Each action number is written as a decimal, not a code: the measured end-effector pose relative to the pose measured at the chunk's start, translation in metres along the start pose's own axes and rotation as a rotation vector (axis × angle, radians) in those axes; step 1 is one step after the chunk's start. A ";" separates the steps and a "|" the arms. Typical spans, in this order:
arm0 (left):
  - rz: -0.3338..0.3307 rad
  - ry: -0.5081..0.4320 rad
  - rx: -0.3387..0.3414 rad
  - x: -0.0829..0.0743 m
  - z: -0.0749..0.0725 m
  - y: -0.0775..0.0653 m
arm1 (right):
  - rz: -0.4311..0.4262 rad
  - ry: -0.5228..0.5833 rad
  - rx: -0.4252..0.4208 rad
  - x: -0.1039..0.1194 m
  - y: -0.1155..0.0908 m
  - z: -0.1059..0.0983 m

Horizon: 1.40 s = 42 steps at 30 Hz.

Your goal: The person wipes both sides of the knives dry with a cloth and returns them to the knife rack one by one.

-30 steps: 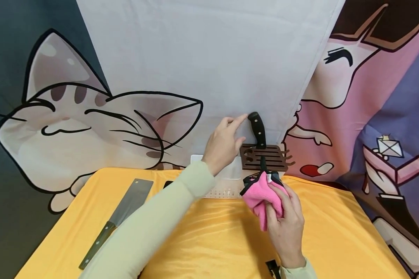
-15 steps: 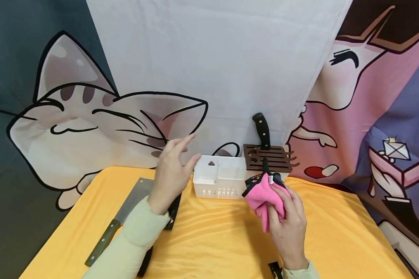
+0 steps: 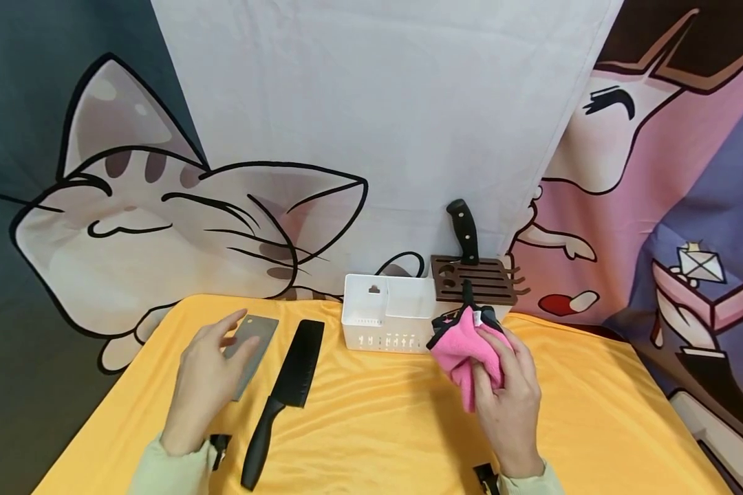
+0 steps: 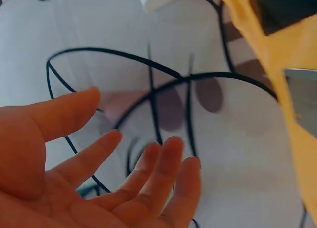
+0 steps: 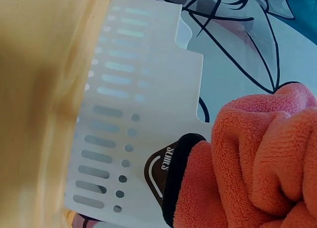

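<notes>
My left hand point(image 3: 201, 378) hovers over a cleaver point(image 3: 261, 340), whose handle it hides from the head view. In the left wrist view its fingers point(image 4: 168, 163) are loosely spread and hold nothing. A black kitchen knife point(image 3: 300, 364) lies just to the right on the yellow cloth. My right hand point(image 3: 510, 405) grips a bunched pink cloth with black edging point(image 3: 467, 344) in front of the knife rack point(image 3: 386, 333). From the rack's brown slotted top point(image 3: 489, 282) rises a black-handled knife point(image 3: 464, 230). A second dark handle point(image 3: 468, 292) shows partly behind the pink cloth.
The yellow tablecloth point(image 3: 359, 412) covers the table, which ends on the left at a slanting edge. Just behind the rack hangs a pale backdrop point(image 3: 378, 137) with cartoon drawings. Small hooks point(image 3: 520, 282) jut from the rack's right side.
My left hand has moved from beside the upright knife handle, left and down to the cleaver. The black knife has come into full view. My right hand holds its place with the cloth.
</notes>
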State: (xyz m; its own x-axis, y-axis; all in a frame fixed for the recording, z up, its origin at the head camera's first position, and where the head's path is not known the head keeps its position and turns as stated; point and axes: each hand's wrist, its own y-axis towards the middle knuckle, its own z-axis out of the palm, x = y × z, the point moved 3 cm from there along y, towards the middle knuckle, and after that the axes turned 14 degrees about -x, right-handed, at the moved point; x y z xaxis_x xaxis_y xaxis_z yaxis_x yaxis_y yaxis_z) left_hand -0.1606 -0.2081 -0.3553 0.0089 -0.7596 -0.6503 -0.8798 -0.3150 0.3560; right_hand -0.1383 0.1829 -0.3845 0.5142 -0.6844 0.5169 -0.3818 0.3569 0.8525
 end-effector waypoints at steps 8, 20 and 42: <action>-0.102 0.165 0.201 0.045 -0.010 -0.012 | -0.005 0.005 -0.009 -0.001 -0.001 0.002; -0.181 0.316 0.424 0.111 -0.010 -0.021 | 0.008 -0.017 0.020 0.000 0.001 0.000; -0.369 0.254 0.569 0.179 -0.014 -0.029 | 0.008 -0.002 0.005 -0.002 0.000 0.001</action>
State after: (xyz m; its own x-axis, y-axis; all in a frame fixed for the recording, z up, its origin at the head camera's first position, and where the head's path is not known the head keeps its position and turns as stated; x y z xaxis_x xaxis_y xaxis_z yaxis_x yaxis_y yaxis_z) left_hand -0.1273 -0.3426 -0.4726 0.4028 -0.7911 -0.4604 -0.9085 -0.2843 -0.3062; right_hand -0.1401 0.1834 -0.3858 0.5095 -0.6831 0.5232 -0.3897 0.3589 0.8481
